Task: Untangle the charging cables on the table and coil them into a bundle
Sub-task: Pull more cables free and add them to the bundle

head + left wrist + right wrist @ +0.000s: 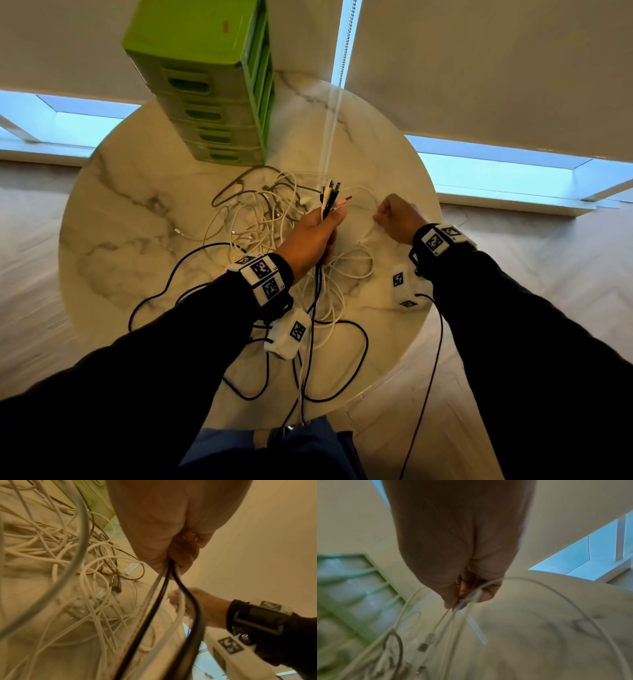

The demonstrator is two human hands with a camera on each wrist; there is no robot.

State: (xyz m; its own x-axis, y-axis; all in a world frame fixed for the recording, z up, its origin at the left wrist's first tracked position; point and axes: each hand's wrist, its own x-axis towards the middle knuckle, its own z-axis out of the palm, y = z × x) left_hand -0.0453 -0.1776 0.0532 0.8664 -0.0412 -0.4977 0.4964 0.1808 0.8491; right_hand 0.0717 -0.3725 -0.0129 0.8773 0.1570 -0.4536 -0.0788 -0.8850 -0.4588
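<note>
Gripping cables (260, 219), both hands (313, 236) hover over a round marble table (130, 240) beside windows (496, 164).

The fingers of the left hand (313, 236) are hidden behind its back in the head view, so how many cables (325, 209) are gripped cannot be counted. Beside that hand, the thin white cable (476, 592) pinched by the right hand (399, 219) is too fine to be traced. The right wrist picture is smeared by blur; the plugs (426, 642) below the fist cannot be identified. A black cable (430, 377) is cut off at the bottom edge.
</note>
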